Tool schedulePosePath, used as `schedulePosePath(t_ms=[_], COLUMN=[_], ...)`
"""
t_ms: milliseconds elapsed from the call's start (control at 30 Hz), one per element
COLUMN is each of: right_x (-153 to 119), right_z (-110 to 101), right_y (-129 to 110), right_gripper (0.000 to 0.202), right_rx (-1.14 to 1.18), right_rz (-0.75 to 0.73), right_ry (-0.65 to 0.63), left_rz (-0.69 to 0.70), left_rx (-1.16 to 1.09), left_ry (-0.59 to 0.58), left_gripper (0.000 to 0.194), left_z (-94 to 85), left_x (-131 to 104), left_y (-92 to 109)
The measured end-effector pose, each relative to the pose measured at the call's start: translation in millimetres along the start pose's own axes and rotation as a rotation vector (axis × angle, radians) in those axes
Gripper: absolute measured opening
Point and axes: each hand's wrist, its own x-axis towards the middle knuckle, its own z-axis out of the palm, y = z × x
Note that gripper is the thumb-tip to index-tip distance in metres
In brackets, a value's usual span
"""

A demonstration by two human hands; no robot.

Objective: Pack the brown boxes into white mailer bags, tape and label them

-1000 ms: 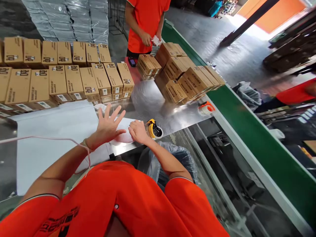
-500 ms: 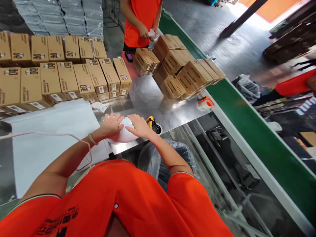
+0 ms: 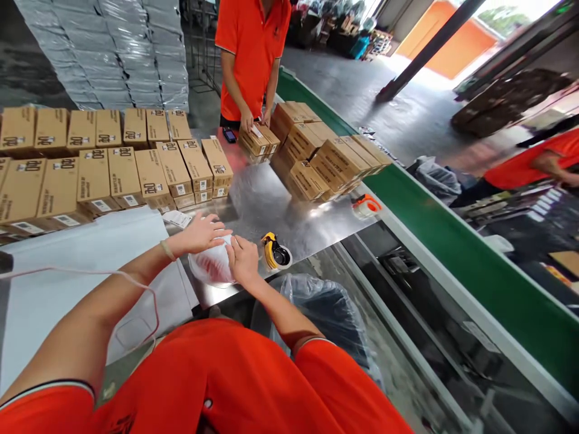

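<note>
A rounded white plastic-wrapped package [image 3: 210, 266], with something reddish showing through, lies at the front edge of the metal table. My left hand [image 3: 202, 234] rests across its far upper side, fingers stretched out. On the package's right side, my right hand [image 3: 244, 258] has its fingers curled closed on the white wrapping. Part of the package is hidden under both hands. Just right of my right hand lies a yellow and black tape dispenser [image 3: 272, 251]. A printed white label slip [image 3: 177, 219] is beyond my left wrist.
Brown cartons [image 3: 156, 175] stand in rows at back left, and more cartons [image 3: 335, 158] are stacked right. White sheets [image 3: 85, 271] cover the left side, crossed by a pink cable [image 3: 136, 278]. A lined bin [image 3: 325, 307] sits below; a green conveyor [image 3: 452, 241] runs right. A co-worker [image 3: 251, 54] stands opposite.
My right hand has gone from lying on the package to curled fingers; my left hand's fingers have stretched out over it. The view has tilted up. The co-worker's hands have lowered onto a carton.
</note>
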Motion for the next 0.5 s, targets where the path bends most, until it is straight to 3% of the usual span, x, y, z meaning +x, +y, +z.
schedulePosePath(t_ms=[100,167,300,500], right_x=[-2.2,-3.7,1.2,13.2], right_z=[3.9,5.5,2.8,-5.3], right_y=[-6.3,-9.8,-10.9,-17.1], right_gripper=[0.025,0.021,0.019,0.018], right_rx=[0.011,0.002,-0.012,0.084], right_rz=[0.016,0.02,-0.092,-0.101], right_ry=[0.047,0.053,-0.066,-0.162], left_rz=[-0.084,-0.055,-0.026,-0.037], left_rx=[-0.026,-0.092,-0.078,-0.034], left_ry=[0.037,-0.005,-0.046,-0.041], left_gripper=[0.055,0.061,0.071,0.059], left_z=[8.1,14.7,20.5,19.9], left_x=[-9.4,-17.2,-21.2,-10.1], left_y=[13.5,20.4,22.0,17.2])
